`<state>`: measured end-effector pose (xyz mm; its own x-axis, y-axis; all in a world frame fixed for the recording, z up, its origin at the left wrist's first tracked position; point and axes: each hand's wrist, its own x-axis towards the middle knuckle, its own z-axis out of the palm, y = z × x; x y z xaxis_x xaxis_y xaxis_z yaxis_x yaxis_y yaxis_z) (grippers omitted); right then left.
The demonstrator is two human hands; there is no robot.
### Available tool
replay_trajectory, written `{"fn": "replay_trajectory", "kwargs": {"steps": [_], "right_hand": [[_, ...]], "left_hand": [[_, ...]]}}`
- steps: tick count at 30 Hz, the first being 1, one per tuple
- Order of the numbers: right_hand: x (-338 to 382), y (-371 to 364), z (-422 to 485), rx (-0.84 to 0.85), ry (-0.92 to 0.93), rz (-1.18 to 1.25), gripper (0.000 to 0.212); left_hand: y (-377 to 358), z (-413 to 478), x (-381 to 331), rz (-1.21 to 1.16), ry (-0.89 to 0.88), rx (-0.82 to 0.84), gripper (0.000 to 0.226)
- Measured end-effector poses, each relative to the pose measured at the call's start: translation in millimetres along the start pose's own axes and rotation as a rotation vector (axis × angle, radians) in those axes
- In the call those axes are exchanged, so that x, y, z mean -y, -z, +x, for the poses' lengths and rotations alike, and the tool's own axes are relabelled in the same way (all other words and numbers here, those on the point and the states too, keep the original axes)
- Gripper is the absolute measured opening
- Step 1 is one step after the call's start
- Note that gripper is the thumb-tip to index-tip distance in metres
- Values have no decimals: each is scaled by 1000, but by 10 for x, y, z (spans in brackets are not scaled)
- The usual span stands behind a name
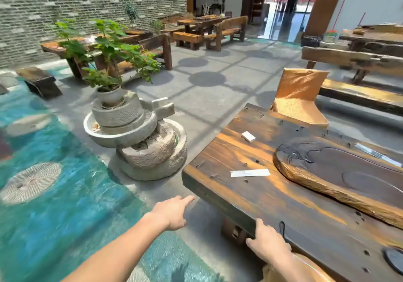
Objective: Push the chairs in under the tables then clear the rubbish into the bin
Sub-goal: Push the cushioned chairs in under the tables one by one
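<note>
A thick dark wooden table (231,196) fills the right side. On it lie a small white packet (248,136), a long white paper strip (250,173) and a shiny wrapper (377,154) beyond a carved wooden tea tray (340,172). A light wooden chair (301,98) stands at the table's far end. Another wooden chair (309,268) shows at the bottom edge by the near corner. My right hand (266,241) holds its top, thumb against the table corner. My left hand (172,212) reaches forward with straight fingers, holding nothing, just left of the table edge.
Stacked stone millstones (139,138) with a potted plant (109,63) stand left of the table. A blue painted floor strip (65,194) with stone discs runs along the left. More wooden tables and benches (359,59) stand at the back and right. Grey floor lies between.
</note>
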<state>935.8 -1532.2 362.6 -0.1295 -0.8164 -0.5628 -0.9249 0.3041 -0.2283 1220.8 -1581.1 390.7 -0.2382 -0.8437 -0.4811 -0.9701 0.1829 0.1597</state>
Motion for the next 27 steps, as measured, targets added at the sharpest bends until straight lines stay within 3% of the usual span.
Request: {"fn": "replay_trajectory", "kwargs": {"steps": [4,10,15,18,27], "right_hand": [[923,294,151,-131,27,126,69],[1779,561,478,-233,19,228,80],[2168,936,923,-315,-7,291,69],[2343,1252,1309,-355,-11,352,74],[2717,2315,3063,-579,-129,425,73]], "left_hand": [[507,241,715,-55,-26,4,80],[1458,780,1328,-15,-92,-155,72],[2132,1449,1421,-36,-186,-212,72],[2424,1940,1401,-30,-261,-216,74],[3288,3759,1433,12,-305,-197,80]]}}
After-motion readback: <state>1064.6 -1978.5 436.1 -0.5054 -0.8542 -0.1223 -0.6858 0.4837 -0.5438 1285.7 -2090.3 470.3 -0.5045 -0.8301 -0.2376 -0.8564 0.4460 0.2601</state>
